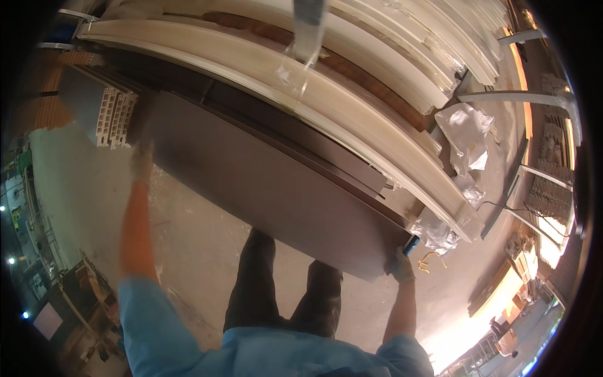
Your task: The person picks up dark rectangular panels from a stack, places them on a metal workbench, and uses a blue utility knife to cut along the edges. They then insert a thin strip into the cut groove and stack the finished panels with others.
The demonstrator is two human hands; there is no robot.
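Note:
A long, wide dark brown panel (270, 188) slants across in front of my body, its near edge just above my legs. My left hand (143, 162), in a pale glove and smeared a little by motion, is closed on the panel's left end. At the right end my gloved right hand (402, 267) grips the panel's corner. A small blue object (411, 245) shows at that hand; its kind is unclear. Behind the panel, more dark boards (339, 164) lie along the rack. The fingers under the panel are hidden.
Long cream profiles (270, 66) and a reddish-brown board (377, 103) lie stacked beyond. Hollow-ended panels (116, 116) stand at the left. Crumpled plastic film (465, 135) and a yellow cord (430, 261) lie to the right. A metal post (308, 31) rises at the top.

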